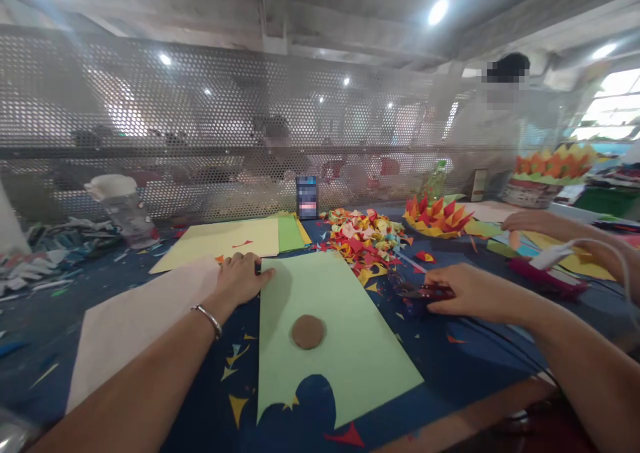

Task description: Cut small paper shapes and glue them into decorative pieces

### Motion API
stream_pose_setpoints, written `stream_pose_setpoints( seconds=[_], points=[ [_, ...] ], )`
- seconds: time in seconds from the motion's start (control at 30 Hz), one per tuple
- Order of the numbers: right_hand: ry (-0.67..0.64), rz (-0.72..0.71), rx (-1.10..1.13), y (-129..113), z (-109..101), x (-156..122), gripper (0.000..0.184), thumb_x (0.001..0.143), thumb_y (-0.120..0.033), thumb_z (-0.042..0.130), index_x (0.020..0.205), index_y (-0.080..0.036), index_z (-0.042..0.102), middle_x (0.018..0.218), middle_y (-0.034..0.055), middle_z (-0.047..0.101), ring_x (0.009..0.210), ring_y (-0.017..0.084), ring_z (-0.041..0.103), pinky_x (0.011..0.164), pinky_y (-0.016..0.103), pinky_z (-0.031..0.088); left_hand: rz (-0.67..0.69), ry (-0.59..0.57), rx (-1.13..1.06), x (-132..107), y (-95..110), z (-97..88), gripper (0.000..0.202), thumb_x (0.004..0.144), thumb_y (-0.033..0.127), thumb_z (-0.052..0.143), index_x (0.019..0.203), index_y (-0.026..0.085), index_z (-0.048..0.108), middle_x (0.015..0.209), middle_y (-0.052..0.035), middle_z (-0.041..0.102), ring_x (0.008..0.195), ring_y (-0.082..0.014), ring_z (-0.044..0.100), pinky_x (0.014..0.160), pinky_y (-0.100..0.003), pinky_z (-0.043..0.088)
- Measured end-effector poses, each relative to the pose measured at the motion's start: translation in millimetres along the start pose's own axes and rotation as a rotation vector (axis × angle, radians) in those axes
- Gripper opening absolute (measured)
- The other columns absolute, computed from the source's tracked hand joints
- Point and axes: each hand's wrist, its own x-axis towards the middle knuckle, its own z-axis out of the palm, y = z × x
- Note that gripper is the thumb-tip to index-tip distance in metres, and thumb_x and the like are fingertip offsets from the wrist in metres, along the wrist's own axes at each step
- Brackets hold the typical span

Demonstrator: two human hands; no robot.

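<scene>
A light green paper sheet lies on the dark blue table in front of me, with a curved cut-out at its near edge. A small brown round disc rests on the sheet. My left hand, with a metal bangle at the wrist, is curled and presses on the sheet's far left corner. My right hand is closed on a pair of scissors with dark red handles just right of the sheet.
A pile of coloured paper scraps lies beyond the sheet. Yellow and green sheets and a pale sheet lie left. A spiky paper ornament sits at back right. Another person's hand reaches in at right. A perforated screen runs behind.
</scene>
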Motion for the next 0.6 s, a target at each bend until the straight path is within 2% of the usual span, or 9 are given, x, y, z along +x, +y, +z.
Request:
stream_pose_setpoints(
  seconds=[0.13,0.2,0.33,0.47,0.53,0.6],
  points=[
    [-0.001,0.042,0.006,8,1,-6,0.018,0.078,-0.037,0.061,0.077,-0.02,0.059,0.073,0.0031,0.066,0.068,0.023,0.061,0.059,0.028,0.034,0.047,-0.001,-0.014,3,0,0.3,0.025,0.082,0.044,0.052,0.082,0.02,0.061,0.097,-0.013,0.068,0.103,-0.0314,0.06,0.092,-0.041,0.043],
    [0.014,0.062,-0.023,12,3,-9,0.019,0.078,-0.038,0.061,0.074,-0.02,0.058,0.072,0.0035,0.066,0.067,0.023,0.061,0.059,0.029,0.035,0.053,0.019,-0.025,3,1,-2.7,0.019,0.083,0.038,0.05,0.081,0.02,0.059,0.095,-0.0121,0.068,0.101,-0.03,0.062,0.091,-0.039,0.043],
    [0.04,0.09,-0.06,21,5,-13,0.019,0.077,-0.038,0.062,0.073,-0.02,0.056,0.071,0.0039,0.066,0.066,0.024,0.062,0.06,0.031,0.037,0.005,0.081,-0.077,0,3,-14.2,0.015,0.088,0.031,0.042,0.089,0.021,0.053,0.094,-0.0111,0.069,0.096,-0.0281,0.064,0.08,-0.034,0.045],
    [0.048,0.107,-0.08,27,3,-11,0.019,0.079,-0.038,0.061,0.076,-0.02,0.058,0.075,0.0067,0.068,0.069,0.026,0.064,0.064,0.033,0.04,-0.079,0.135,-0.125,-2,1,-24.3,0.018,0.091,0.032,0.038,0.097,0.021,0.05,0.097,-0.0112,0.07,0.09,-0.0285,0.067,0.067,-0.032,0.043],
    [0.069,0.101,-0.091,24,1,-9,0.022,0.081,-0.041,0.059,0.08,-0.019,0.06,0.079,0.0079,0.069,0.072,0.027,0.064,0.065,0.033,0.041,-0.111,0.157,-0.136,-3,0,-26.7,0.02,0.092,0.033,0.036,0.1,0.021,0.049,0.098,-0.0117,0.071,0.088,-0.0292,0.067,0.064,-0.032,0.042],
    [0.143,0.076,-0.092,14,-1,-5,0.027,0.083,-0.046,0.058,0.087,-0.02,0.062,0.083,0.0081,0.07,0.075,0.026,0.065,0.066,0.032,0.042,-0.13,0.174,-0.14,-2,-1,-27.5,0.022,0.093,0.034,0.035,0.104,0.02,0.048,0.097,-0.0121,0.071,0.086,-0.0298,0.068,0.062,-0.032,0.04]
  ],
)
